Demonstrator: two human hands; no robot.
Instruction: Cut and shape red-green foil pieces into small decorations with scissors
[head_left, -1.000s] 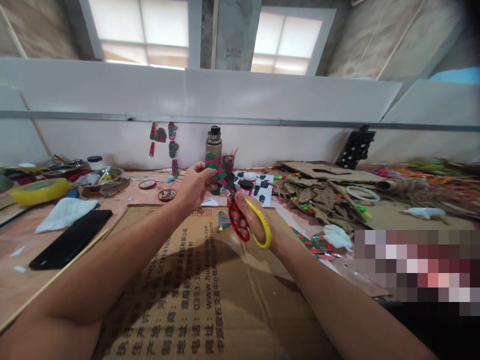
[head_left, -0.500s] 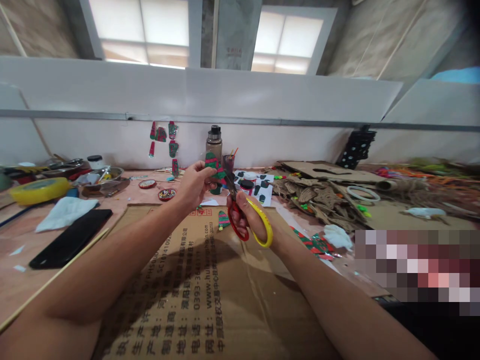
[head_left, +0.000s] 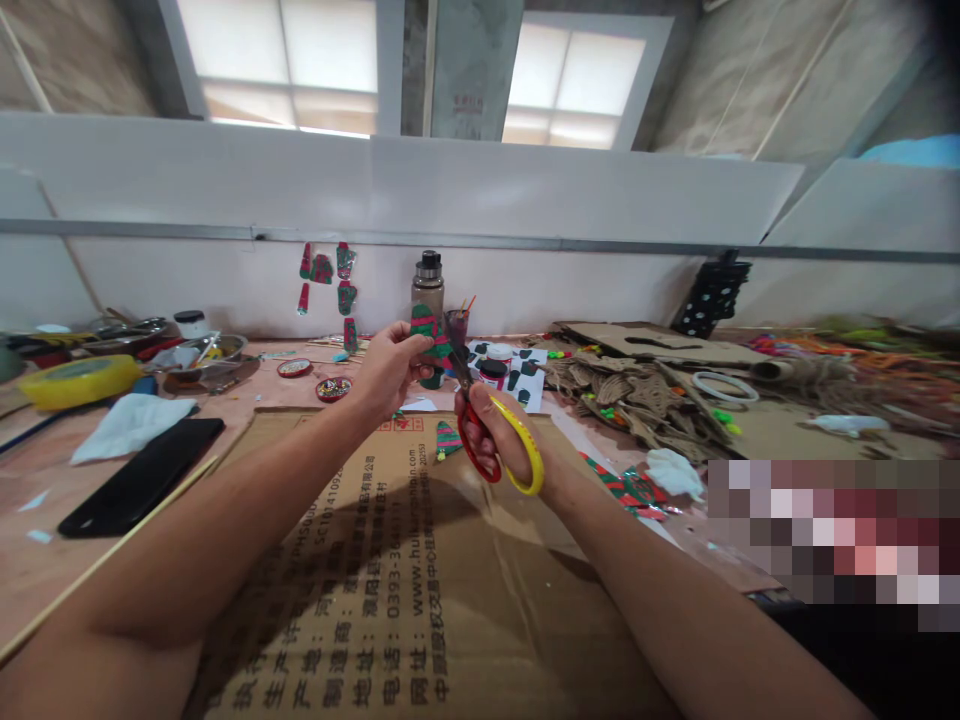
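Note:
Between the thumb and fingers of my left hand (head_left: 397, 368) is a green and red striped cutout (head_left: 429, 328), held up above the far edge of the cardboard sheet (head_left: 360, 560). My right hand (head_left: 495, 430) is closed around scissors (head_left: 534, 462) with one yellow and one red handle loop. The dark blades point up and left and meet the cutout's right side; how far they bite into it is too small to tell. A second striped piece (head_left: 448, 440) lies on the cardboard just below my hands.
A water bottle (head_left: 428, 278) stands behind my hands. On the left are a black phone (head_left: 142, 478), a white cloth (head_left: 133, 425) and yellow tape (head_left: 79, 378). Brown cord trimmings (head_left: 637, 385) and a white ring (head_left: 726, 387) lie right. Several striped cutouts (head_left: 345, 298) hang on the wall.
The scissors' handle loops have drawn slightly closer together in my right hand. My left hand and the cutout hold nearly the same position.

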